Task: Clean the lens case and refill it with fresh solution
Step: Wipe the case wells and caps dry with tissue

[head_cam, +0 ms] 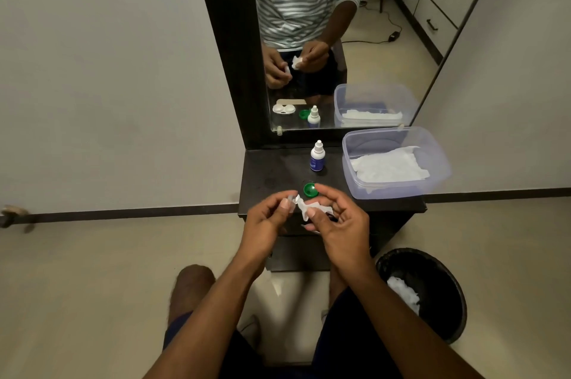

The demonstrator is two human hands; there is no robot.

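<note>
Cleaning step: left hand (268,215) pinching clear cap (290,200), right hand (335,218) gripping tissue (304,208), wiping it over desk (272,174) front edge; next: refill w/ bottle (317,156) near back edge

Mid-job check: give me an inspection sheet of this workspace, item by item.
Surface: dark shelf under a mirror.
Job's things: solution bottle upright, capped; green cap lying open side up; lens case only visible in the mirror's reflection, on the shelf.
Clutter: clear tub holding tissues; black bin with used tissue on the floor.
Hands: left hand pinches a small clear cap; right hand holds a tissue against it.
Cables: one, only in the reflection, on the floor.
Surroundings: plain walls, tiled floor.
</note>
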